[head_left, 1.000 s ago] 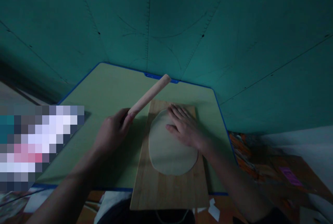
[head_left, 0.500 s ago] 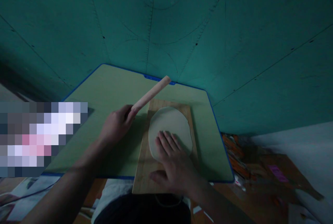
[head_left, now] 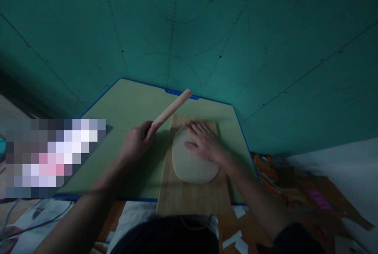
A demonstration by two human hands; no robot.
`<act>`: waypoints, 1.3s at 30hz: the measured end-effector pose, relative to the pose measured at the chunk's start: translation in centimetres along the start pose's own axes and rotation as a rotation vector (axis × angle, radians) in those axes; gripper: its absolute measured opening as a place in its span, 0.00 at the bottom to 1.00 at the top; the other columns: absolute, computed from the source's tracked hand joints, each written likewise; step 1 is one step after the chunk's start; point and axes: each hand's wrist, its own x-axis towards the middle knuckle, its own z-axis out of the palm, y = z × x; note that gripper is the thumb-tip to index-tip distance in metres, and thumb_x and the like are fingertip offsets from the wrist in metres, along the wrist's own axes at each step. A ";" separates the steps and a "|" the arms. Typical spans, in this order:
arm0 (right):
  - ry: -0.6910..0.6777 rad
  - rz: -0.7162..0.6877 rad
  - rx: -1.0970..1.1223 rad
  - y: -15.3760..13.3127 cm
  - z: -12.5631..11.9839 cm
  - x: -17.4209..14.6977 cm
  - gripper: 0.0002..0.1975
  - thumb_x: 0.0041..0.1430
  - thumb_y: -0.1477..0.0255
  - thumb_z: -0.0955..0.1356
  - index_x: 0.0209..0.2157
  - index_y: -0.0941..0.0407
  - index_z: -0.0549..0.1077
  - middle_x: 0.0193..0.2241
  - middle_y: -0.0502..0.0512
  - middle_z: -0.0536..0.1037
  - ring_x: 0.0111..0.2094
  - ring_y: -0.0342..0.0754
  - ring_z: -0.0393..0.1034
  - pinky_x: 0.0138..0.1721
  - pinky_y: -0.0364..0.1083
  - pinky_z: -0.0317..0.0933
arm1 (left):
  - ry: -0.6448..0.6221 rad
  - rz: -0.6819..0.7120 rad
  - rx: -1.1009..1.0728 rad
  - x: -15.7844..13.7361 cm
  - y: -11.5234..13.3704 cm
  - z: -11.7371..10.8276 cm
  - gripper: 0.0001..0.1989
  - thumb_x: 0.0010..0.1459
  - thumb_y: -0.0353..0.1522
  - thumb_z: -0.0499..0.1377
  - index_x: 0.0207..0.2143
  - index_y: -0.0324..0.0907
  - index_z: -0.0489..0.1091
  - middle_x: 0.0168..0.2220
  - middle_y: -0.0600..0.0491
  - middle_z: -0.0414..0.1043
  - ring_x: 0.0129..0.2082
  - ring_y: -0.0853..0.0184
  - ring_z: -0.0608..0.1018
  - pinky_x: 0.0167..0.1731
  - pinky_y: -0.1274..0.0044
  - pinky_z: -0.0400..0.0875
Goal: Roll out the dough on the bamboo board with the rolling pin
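A flat, rounded sheet of pale dough (head_left: 193, 167) lies on a wooden cutting board (head_left: 177, 203). Over the dough's far part, my right hand (head_left: 203, 138) rests palm down with its fingers stretched out and slightly blurred; it covers the upper right of the sheet. My left hand (head_left: 138, 139) is wrapped round the near end of a wooden rolling pin (head_left: 173, 108). The pin slants up to the right, left of and beyond the dough, and appears raised off the table.
The pale green table (head_left: 132, 100) has a blue rim and a blue handle piece (head_left: 169, 91) at its far edge. A green wall (head_left: 189, 29) stands behind. At the left is a pixelated patch (head_left: 59, 155). Cardboard (head_left: 333, 195) lies on the floor at right.
My right hand has moved forward from the dough's near edge to its far part. My left hand still holds the rolling pin in nearly the same place.
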 end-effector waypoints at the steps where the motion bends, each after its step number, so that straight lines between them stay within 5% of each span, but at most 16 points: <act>1: 0.040 0.142 0.012 2.1 -0.4 -0.3 0.33 0.67 0.51 0.61 0.64 0.56 0.66 0.68 0.61 0.62 0.69 0.57 0.53 0.69 0.59 0.45 | -0.007 -0.004 0.002 0.0 0.0 0.0 0.24 0.63 0.49 0.45 0.38 0.42 0.72 0.26 0.50 0.73 0.22 0.63 0.73 0.24 0.76 0.59; 4: 0.143 0.381 -0.017 7.7 -2.3 -2.4 0.34 0.67 0.51 0.57 0.60 0.63 0.69 0.64 0.74 0.65 0.68 0.68 0.54 0.65 0.70 0.45 | -0.018 0.002 0.018 0.0 0.0 0.0 0.25 0.63 0.49 0.45 0.40 0.42 0.73 0.27 0.49 0.74 0.24 0.62 0.74 0.24 0.76 0.60; 7: 0.214 0.473 -0.004 10.3 -3.9 -5.1 0.33 0.67 0.53 0.55 0.53 0.66 0.74 0.59 0.80 0.69 0.63 0.70 0.61 0.61 0.67 0.53 | -0.026 0.024 0.024 0.0 0.1 0.0 0.26 0.63 0.50 0.44 0.41 0.41 0.73 0.27 0.48 0.75 0.24 0.61 0.75 0.24 0.76 0.60; 11: 0.246 0.486 0.103 9.5 -4.1 -6.9 0.24 0.64 0.55 0.58 0.33 0.55 0.77 0.35 0.65 0.81 0.40 0.59 0.76 0.45 0.54 0.66 | -0.033 0.029 0.020 0.0 0.3 0.1 0.28 0.62 0.51 0.44 0.41 0.41 0.73 0.27 0.48 0.76 0.24 0.61 0.75 0.24 0.76 0.60; 16: 0.333 0.519 0.316 8.3 -3.8 -5.5 0.24 0.60 0.48 0.61 0.21 0.51 0.67 0.19 0.52 0.71 0.24 0.49 0.65 0.28 0.47 0.57 | -0.004 0.021 0.030 -0.1 0.1 0.0 0.26 0.61 0.50 0.45 0.38 0.41 0.73 0.25 0.50 0.74 0.21 0.63 0.73 0.22 0.77 0.60; 21: 0.325 0.560 0.594 8.3 -5.6 -4.2 0.35 0.63 0.43 0.45 0.18 0.49 0.63 0.10 0.47 0.56 0.14 0.47 0.54 0.19 0.46 0.53 | 0.025 0.012 0.022 0.0 -0.2 0.0 0.24 0.61 0.49 0.46 0.36 0.42 0.72 0.23 0.52 0.72 0.19 0.64 0.72 0.21 0.77 0.60; 23: 0.318 0.560 0.726 7.7 -6.7 -4.5 0.40 0.63 0.44 0.40 0.24 0.50 0.69 0.12 0.50 0.63 0.16 0.50 0.61 0.20 0.47 0.59 | 0.029 0.008 0.035 0.1 -0.3 0.0 0.23 0.60 0.49 0.47 0.35 0.42 0.72 0.23 0.52 0.72 0.19 0.64 0.72 0.21 0.77 0.61; 26: 0.293 0.510 1.096 5.8 -8.0 -5.4 0.47 0.63 0.45 0.36 0.46 0.56 0.73 0.34 0.63 0.81 0.37 0.56 0.78 0.37 0.54 0.71 | 0.013 -0.026 0.054 0.1 -0.2 0.0 0.21 0.60 0.48 0.48 0.34 0.43 0.71 0.22 0.53 0.71 0.20 0.64 0.71 0.21 0.78 0.60; 30: 0.258 0.496 1.351 4.3 -8.6 -6.5 0.50 0.63 0.47 0.33 0.63 0.60 0.63 0.54 0.69 0.77 0.55 0.58 0.74 0.53 0.61 0.67 | -0.028 -0.060 0.058 0.0 0.4 -0.3 0.19 0.61 0.46 0.49 0.35 0.43 0.70 0.23 0.54 0.71 0.20 0.65 0.71 0.21 0.79 0.60; 34: 0.310 0.523 1.106 7.0 -8.1 -7.3 0.48 0.66 0.47 0.36 0.58 0.59 0.70 0.51 0.68 0.80 0.52 0.58 0.76 0.52 0.60 0.69 | -0.035 -0.096 0.066 -0.2 0.9 -0.5 0.18 0.62 0.46 0.49 0.35 0.43 0.69 0.22 0.55 0.70 0.21 0.65 0.71 0.22 0.79 0.61; 39: 0.441 0.601 0.645 8.9 -6.5 -10.5 0.31 0.67 0.47 0.57 0.51 0.55 0.75 0.50 0.63 0.80 0.53 0.58 0.74 0.57 0.61 0.64 | -0.029 -0.083 0.119 -0.2 0.8 -0.5 0.19 0.62 0.47 0.47 0.34 0.44 0.70 0.21 0.55 0.69 0.21 0.63 0.72 0.20 0.78 0.60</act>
